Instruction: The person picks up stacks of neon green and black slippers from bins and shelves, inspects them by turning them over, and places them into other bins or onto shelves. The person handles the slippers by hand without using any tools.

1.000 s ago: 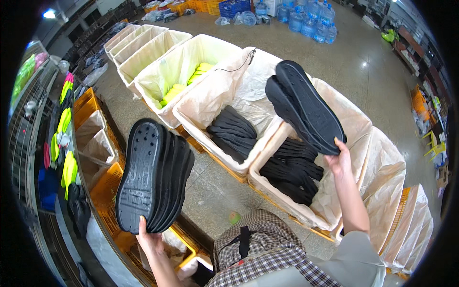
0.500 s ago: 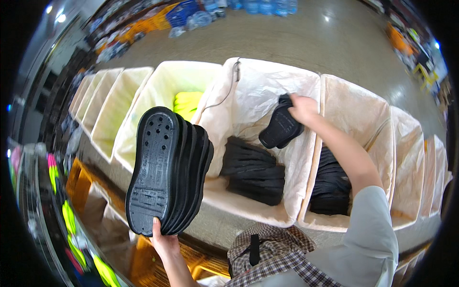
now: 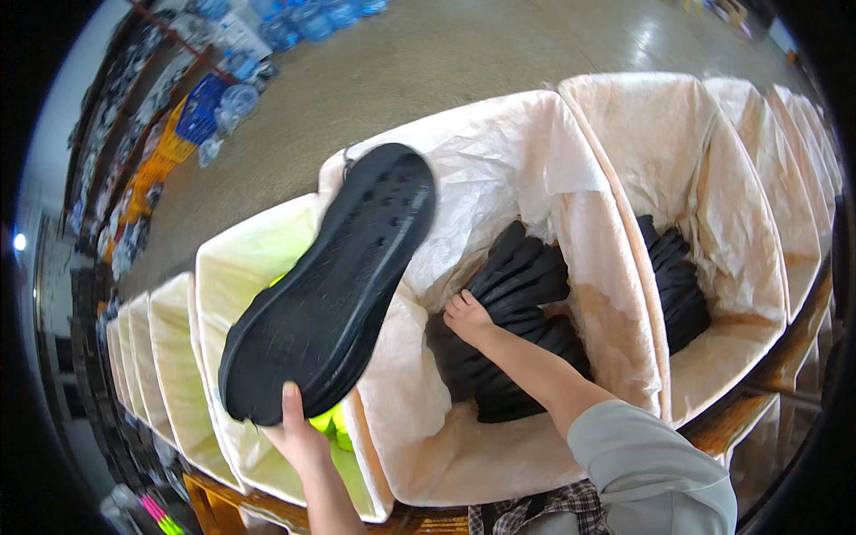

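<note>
My left hand [image 3: 301, 437] grips the heel end of a few stacked black shoe soles [image 3: 321, 299], thumb on the top face. They are held up and tilted, with small holes showing near the toe end. Down inside the middle cloth-lined bin [image 3: 464, 477], my right hand [image 3: 465, 316] has its fingers curled on the edge of a black shoe sole. It is among a pile of black soles [image 3: 526, 285] lying on the bin's bottom. Its fingertips are partly hidden against the dark soles.
Alongside on the right stands another lined bin [image 3: 660, 116] holding black soles [image 3: 679, 285]. To the left, a bin [image 3: 254, 241] has bright yellow-green pieces [image 3: 337, 430] in it. More bins run off both ways. Water bottles [image 3: 312, 18] and crates [image 3: 165, 147] stand beyond the floor.
My right hand has lowered its black soles from midair onto the pile in the middle bin. The left-hand stack has turned to show another face. The view has swung right.
</note>
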{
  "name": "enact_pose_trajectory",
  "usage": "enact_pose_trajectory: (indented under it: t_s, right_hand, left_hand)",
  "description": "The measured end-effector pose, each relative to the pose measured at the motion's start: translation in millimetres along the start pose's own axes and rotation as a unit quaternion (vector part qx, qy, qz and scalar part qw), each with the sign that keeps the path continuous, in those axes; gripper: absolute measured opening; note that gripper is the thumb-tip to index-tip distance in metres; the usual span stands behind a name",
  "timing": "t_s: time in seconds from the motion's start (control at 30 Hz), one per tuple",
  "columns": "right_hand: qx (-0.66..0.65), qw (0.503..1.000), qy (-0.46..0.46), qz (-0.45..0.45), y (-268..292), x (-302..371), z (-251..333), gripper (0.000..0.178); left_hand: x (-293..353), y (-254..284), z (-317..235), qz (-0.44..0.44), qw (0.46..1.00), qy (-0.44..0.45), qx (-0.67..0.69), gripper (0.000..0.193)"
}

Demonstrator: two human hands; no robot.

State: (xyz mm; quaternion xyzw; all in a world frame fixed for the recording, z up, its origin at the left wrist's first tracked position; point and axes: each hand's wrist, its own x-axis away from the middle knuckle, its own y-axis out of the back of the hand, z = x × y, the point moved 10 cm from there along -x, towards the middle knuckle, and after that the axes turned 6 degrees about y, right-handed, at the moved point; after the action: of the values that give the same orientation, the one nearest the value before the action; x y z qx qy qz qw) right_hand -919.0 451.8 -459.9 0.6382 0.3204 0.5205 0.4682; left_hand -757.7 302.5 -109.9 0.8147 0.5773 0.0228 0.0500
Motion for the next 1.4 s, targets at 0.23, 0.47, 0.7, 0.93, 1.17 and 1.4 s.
enact_pose_trajectory:
  t_s: [0.23, 0.47, 0.7, 0.93, 1.17, 1.4]
  right_hand:
    - [-0.127, 0.975, -0.038, -0.179, -7.2, 10.3, -11.4, 0.035]
    - [-0.15, 0.971, -0.075, -0.17, -10.8, 11.7, -10.9, 0.031]
    - [-0.163, 0.911, -0.192, -0.325, -27.6, 1.1, -13.9, 0.035]
    - [-0.212, 0.884, -0.077, -0.409, -1.8, 28.6, -24.4, 0.037]
    - [-0.243, 0.845, -0.246, -0.408, -10.6, 99.7, -74.1, 0.04]
    - [-0.343, 0.91, -0.169, -0.162, -82.6, 33.2, -46.6, 0.052]
  left_hand:
    - [-24.0, -242.5, -55.5, 0.299, 0.788, -0.378, -0.382, 0.045]
    - [79.3, -436.5, 81.4, 0.509, 0.343, -0.441, -0.655, 0.025]
    - [115.7, -536.5, 320.2, 0.48, 0.292, -0.216, -0.799, 0.035]
    - [71.7, -538.9, 310.2, 0.556, 0.581, -0.318, -0.502, 0.05]
    - [-17.9, -428.8, 307.7, 0.384, 0.543, -0.357, -0.656, 0.055]
    - [-46.2, -445.3, 329.0, 0.39, 0.491, -0.349, -0.697, 0.062]
